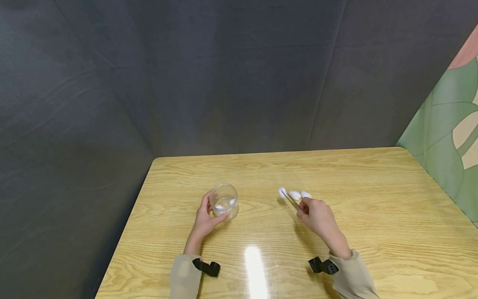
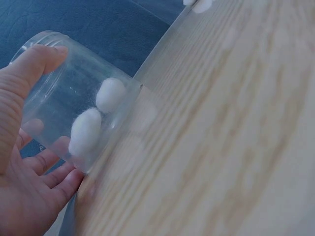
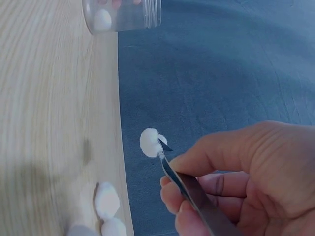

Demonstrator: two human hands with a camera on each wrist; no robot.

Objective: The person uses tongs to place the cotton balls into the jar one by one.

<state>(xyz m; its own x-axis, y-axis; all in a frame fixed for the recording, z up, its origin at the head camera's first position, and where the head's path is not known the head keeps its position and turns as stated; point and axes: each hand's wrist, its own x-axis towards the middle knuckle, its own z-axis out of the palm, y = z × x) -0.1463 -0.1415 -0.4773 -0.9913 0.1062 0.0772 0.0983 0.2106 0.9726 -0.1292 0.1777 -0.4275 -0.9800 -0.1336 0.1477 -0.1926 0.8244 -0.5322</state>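
My left hand [image 1: 204, 223] grips a clear plastic jar [image 1: 233, 211] from its left side, thumb on the near wall and fingers around the far side. The jar stands upright on the wooden table with its mouth uncovered. Two white cotton balls [image 2: 86, 132] lie at its bottom in the left wrist view. My right hand [image 1: 320, 218] pinches metal tweezers [image 3: 197, 195] between thumb and fingers. Their tips hold another cotton ball [image 3: 149, 142], raised off the table in the right wrist view. More cotton balls [image 1: 295, 195] lie on the table beside the tweezers.
The wooden table [image 1: 373, 232] reaches back to a dark cloth-like screen [image 1: 239, 83], which also stands along the left. A patterned green surface [image 1: 444, 124] borders the right side. Black straps with small cameras [image 1: 324, 266] sit on both sleeves.
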